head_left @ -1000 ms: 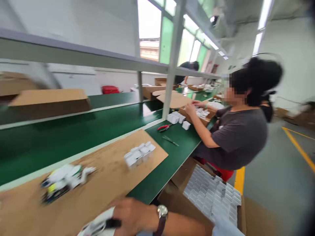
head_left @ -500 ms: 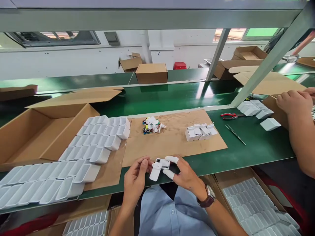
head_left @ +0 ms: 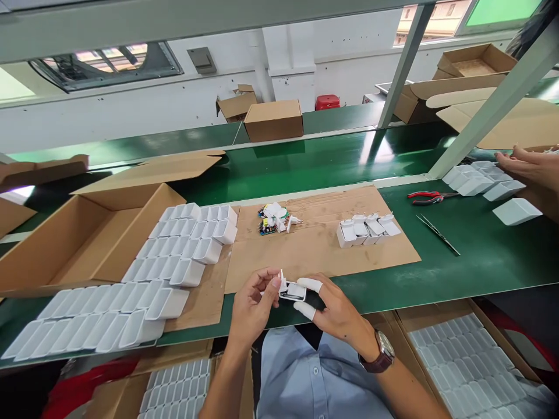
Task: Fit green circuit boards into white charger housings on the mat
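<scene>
Both my hands meet over the near edge of the green bench. My left hand [head_left: 253, 302] pinches one end of a small white plastic charger part [head_left: 292, 289]. My right hand [head_left: 334, 311], with white finger cots on two fingers and a watch on the wrist, grips the other end. Beyond them a cardboard sheet [head_left: 318, 250] carries a small pile of circuit boards and plug parts [head_left: 274, 218] and a cluster of white charger housings [head_left: 367, 229]. Rows of empty white shells [head_left: 166, 262] lie to the left.
An open cardboard box [head_left: 65, 238] stands at the left. Red-handled pliers [head_left: 425, 197] and tweezers [head_left: 438, 234] lie on the bench at the right, near more white shells [head_left: 480, 180] and a co-worker's hand [head_left: 530, 169]. Boxes of white shells [head_left: 471, 361] sit below the bench.
The view swung from the co-worker at the right back to the bench in front of me. My hands have drawn together on the white part, which has turned from hanging down to lying level.
</scene>
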Action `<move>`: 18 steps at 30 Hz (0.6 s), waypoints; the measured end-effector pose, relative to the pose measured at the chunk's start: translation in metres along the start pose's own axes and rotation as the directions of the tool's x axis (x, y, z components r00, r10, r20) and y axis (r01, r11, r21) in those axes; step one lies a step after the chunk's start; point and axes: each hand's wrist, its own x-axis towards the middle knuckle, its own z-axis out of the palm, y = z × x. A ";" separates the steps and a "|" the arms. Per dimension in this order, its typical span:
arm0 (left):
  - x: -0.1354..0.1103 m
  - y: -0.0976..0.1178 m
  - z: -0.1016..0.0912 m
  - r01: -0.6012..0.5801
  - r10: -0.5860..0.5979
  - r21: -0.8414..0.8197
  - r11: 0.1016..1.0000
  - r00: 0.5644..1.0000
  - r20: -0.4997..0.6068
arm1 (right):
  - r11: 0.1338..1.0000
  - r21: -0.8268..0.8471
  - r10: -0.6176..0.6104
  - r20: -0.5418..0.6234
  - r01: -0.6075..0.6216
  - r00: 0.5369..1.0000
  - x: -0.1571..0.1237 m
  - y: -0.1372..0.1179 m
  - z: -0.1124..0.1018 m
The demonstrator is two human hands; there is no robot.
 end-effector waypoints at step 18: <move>-0.012 0.006 0.006 -0.511 0.566 0.519 0.685 0.822 0.063 | 0.997 0.042 0.064 0.057 -0.067 0.996 -0.002 -0.001 -0.001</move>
